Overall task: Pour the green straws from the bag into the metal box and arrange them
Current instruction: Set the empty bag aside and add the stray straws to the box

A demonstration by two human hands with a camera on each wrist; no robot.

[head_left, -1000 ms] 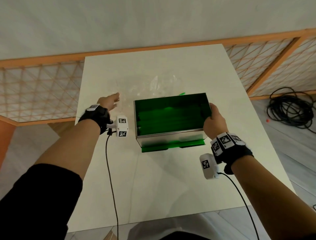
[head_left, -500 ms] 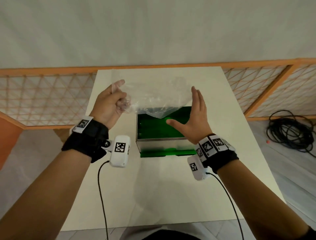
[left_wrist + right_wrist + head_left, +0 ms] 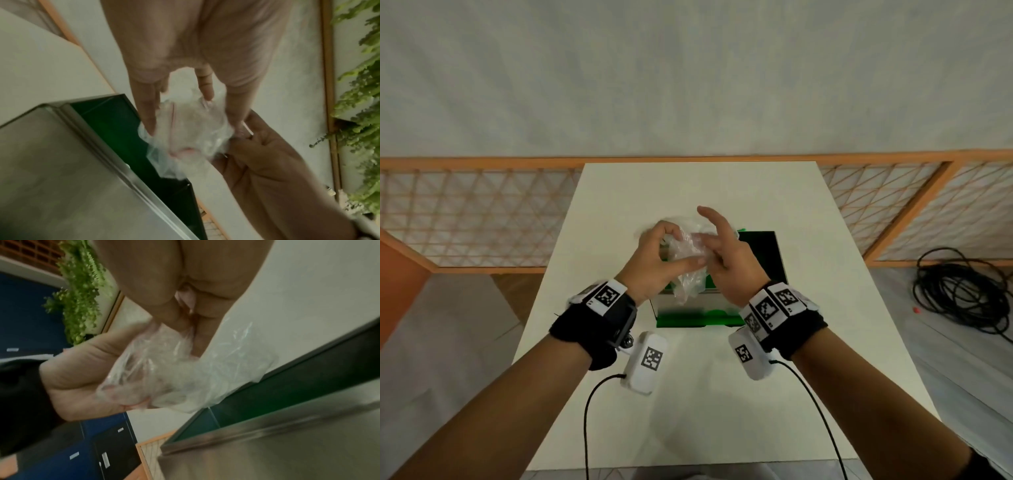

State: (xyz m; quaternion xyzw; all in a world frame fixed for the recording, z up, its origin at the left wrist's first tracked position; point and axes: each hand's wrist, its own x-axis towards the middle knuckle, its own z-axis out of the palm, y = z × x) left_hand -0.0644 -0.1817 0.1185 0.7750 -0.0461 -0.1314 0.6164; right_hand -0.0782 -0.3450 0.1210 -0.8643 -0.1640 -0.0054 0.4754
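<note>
The clear plastic bag [image 3: 688, 263] is crumpled into a wad above the front left part of the metal box [image 3: 781, 263]. My left hand [image 3: 681, 250] grips the wad with curled fingers and thumb. My right hand [image 3: 717, 251] meets it from the right; its lower fingers pinch the plastic while the index finger points up. In the left wrist view the left hand [image 3: 180, 105] closes round the bag [image 3: 191, 134] over the box [image 3: 51, 162]. In the right wrist view the right hand [image 3: 185, 316] pinches the bag [image 3: 174, 369]. The box's inside shows dark green; single straws cannot be told apart.
The box stands mid-way across a white table [image 3: 688, 411]. A wooden lattice fence [image 3: 465, 219] runs behind and beside it. A coil of black cable [image 3: 962, 291] lies on the floor at right. Wires hang from both wrist cameras.
My right hand let go of the box's right end and my left hand lifted the bag from behind the box. Both hands have since come together and scrunched the bag into a wad.
</note>
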